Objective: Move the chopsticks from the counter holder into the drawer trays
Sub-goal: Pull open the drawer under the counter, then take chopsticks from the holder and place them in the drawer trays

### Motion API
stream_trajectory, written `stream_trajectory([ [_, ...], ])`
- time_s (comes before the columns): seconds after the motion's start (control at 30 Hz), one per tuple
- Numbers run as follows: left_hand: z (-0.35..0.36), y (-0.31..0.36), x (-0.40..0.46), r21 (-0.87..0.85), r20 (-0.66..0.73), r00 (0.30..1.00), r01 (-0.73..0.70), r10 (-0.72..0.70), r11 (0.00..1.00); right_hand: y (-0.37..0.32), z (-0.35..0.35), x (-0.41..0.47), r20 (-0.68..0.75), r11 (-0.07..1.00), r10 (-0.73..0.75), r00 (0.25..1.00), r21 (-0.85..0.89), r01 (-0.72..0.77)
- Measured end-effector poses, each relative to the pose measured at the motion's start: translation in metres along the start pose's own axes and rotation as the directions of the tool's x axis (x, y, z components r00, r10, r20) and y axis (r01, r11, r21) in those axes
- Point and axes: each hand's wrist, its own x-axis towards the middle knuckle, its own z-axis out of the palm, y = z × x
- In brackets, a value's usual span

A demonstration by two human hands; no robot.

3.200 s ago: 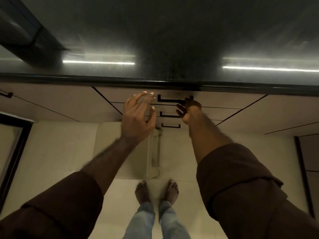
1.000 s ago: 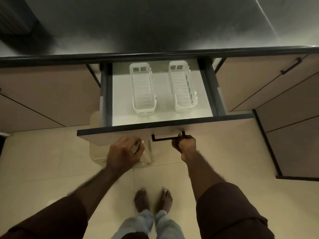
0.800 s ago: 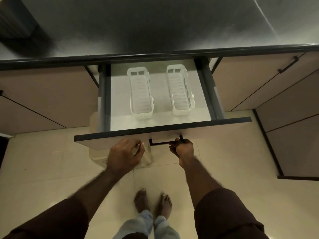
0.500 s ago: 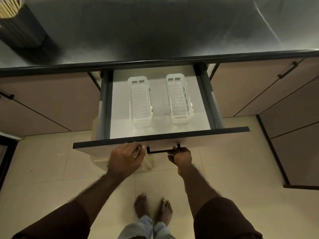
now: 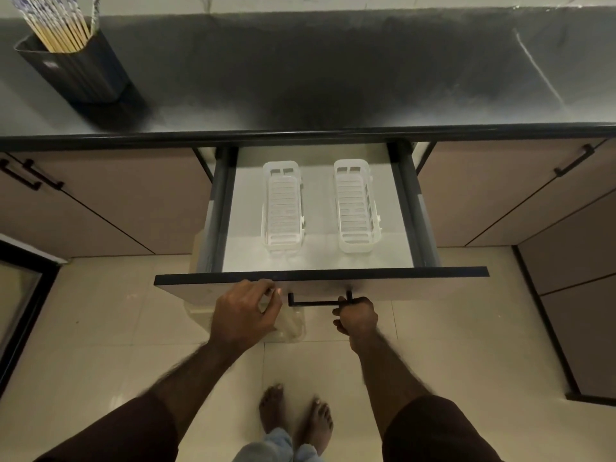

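at the far left of the counter (image 5: 333, 78) stands a dark ribbed holder (image 5: 76, 70), and the chopsticks (image 5: 56, 23) rise out of it in a tight bundle, pale wooden shafts with blue-and-white patterned tops leaning toward the far left. they look light, thin and stiff, and the patterned ends seem glossy, so a single one would likely slide between fingers; taking several at once around the exposed upper shafts, just above the holder's rim, seems the surest hold, with the holder steadied if it tips. below the counter edge the drawer (image 5: 320, 276) is pulled well out, and two white slotted trays (image 5: 283, 208) lie side by side on its floor, long sides running near to far, both holding nothing. the right hand (image 5: 356, 316) is curled as a closed grip on the right end of the black drawer handle (image 5: 316, 301), forearm reaching up from the near right. the left hand (image 5: 245, 311) sits at the drawer front just left of the handle, fingers bent against the top edge of the panel; whether they truly clamp it or only rest there cannot be told. neither hand is near the chopsticks, which are well apart from the trays.
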Motion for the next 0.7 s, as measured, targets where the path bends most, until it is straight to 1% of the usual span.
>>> stream_trajectory([
  [0.07, -0.003, 0.002, 0.000, 0.003, -0.005, 1.000, -0.003, 0.003, 1.000, -0.003, -0.006, -0.005, -0.051, 0.967, -0.079, 0.996, -0.247, 0.064],
  [0.1, -0.004, 0.003, 0.000, 0.003, -0.006, 1.000, -0.002, 0.002, 1.000, -0.008, -0.010, -0.014, -0.057, 0.936, -0.128, 0.990, -0.336, 0.101],
  [0.13, -0.006, 0.005, 0.001, 0.000, -0.008, 1.000, 0.001, -0.001, 1.000, -0.013, -0.015, -0.024, -0.048, 0.900, -0.185, 0.982, -0.409, 0.149],
  [0.2, -0.012, 0.007, 0.002, -0.010, -0.020, 1.000, 0.006, -0.006, 1.000, -0.023, -0.023, -0.048, -0.003, 0.825, -0.313, 0.950, -0.497, 0.270],
  [0.3, -0.020, 0.008, 0.004, 0.007, -0.023, 1.000, 0.008, -0.007, 1.000, -0.037, -0.026, -0.082, 0.054, 0.694, -0.513, 0.857, -0.561, 0.451],
  [0.37, -0.027, 0.008, 0.005, 0.020, -0.018, 0.999, 0.032, -0.031, 0.999, -0.047, -0.018, -0.098, 0.080, 0.621, -0.594, 0.801, -0.588, 0.519],
  [0.57, -0.063, -0.001, 0.007, 0.016, -0.063, 0.993, 0.104, -0.103, 0.994, -0.077, 0.019, -0.136, 0.157, 0.412, -0.751, 0.641, -0.648, 0.641],
  [0.7, -0.092, -0.027, 0.006, 0.011, -0.075, 0.985, 0.155, -0.154, 0.988, -0.095, 0.049, -0.159, 0.181, 0.339, -0.812, 0.556, -0.628, 0.700],
])
